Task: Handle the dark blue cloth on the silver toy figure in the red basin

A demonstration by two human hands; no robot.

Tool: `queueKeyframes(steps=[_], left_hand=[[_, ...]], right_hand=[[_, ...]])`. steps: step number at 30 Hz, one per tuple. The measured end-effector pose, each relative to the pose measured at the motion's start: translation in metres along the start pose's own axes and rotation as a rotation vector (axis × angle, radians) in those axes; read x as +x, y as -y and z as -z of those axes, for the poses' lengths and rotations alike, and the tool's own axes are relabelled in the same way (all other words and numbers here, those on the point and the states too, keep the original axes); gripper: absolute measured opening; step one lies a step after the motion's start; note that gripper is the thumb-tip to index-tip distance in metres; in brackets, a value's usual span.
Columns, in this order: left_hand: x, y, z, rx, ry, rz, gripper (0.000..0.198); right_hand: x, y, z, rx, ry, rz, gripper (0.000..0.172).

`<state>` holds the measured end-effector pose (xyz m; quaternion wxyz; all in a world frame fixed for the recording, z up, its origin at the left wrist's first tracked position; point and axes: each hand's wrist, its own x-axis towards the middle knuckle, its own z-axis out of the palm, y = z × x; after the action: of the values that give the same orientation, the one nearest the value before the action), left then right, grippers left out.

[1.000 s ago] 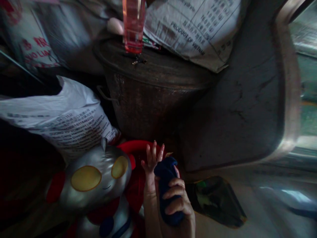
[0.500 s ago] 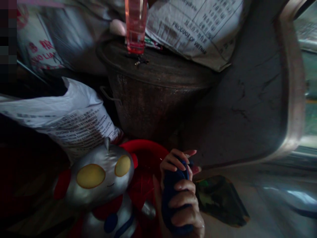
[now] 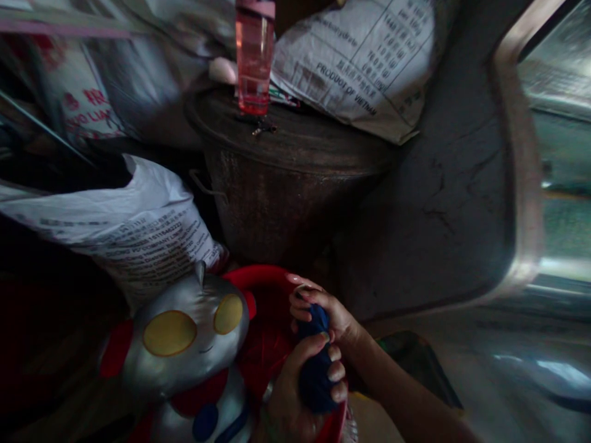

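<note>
Both hands are gripping 1 dark blue cloth over a red basin. The left hand is coming up from the bottom edge and clenching around the cloth's lower part, fingers wrapping across its front. The right hand is reaching in from the right and clamping down on the cloth's top end, fingers curling over it. The cloth is standing roughly upright between the 2 hands, bunched into a tight roll.

Just left of the hands, an inflatable toy with a silver head and 2 yellow eyes is leaning against the basin. A white printed sack is lying behind and left of the toy. A dark metal drum is standing behind the basin, lid on. A pink bottle is standing upright on the lid. A 2nd printed sack is slumping onto the drum's far right edge. A grey wall is filling the right side; lighting is dim, so fine detail is hard to tell.
</note>
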<state>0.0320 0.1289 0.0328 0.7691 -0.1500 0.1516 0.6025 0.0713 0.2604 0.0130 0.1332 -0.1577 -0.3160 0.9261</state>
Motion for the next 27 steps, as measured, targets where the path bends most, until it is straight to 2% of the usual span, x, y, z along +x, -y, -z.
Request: queueKeyframes(steps=[5, 8, 12, 16, 18, 23, 27], left_hand=[[0.012, -0.003, 0.009, 0.195, -0.224, -0.055, 0.063], [0.024, -0.004, 0.020, 0.313, -0.249, -0.075, 0.059], [0.049, -0.007, 0.040, 0.399, -0.302, -0.113, 0.057], [0.080, -0.008, 0.070, 0.577, -0.385, -0.194, 0.047], [0.095, -0.008, 0.089, 0.680, -0.461, -0.226, 0.041], [0.122, -0.009, 0.132, 0.784, -0.627, -0.282, 0.035], [0.127, -0.008, 0.147, 0.814, -0.692, -0.328, 0.044]], right_hand=[[0.009, 0.012, 0.001, -0.217, 0.022, -0.150, 0.043], [0.014, 0.015, 0.004, -0.354, -0.021, -0.228, 0.039], [0.026, 0.009, 0.018, -0.604, -0.102, -0.219, 0.033], [0.043, -0.009, 0.043, -1.044, -0.183, -0.250, 0.037], [0.050, -0.023, 0.057, -1.183, -0.242, -0.260, 0.037], [0.060, -0.063, 0.087, -1.353, -0.435, -0.237, 0.030], [0.063, -0.084, 0.106, -1.401, -0.595, -0.301, 0.015]])
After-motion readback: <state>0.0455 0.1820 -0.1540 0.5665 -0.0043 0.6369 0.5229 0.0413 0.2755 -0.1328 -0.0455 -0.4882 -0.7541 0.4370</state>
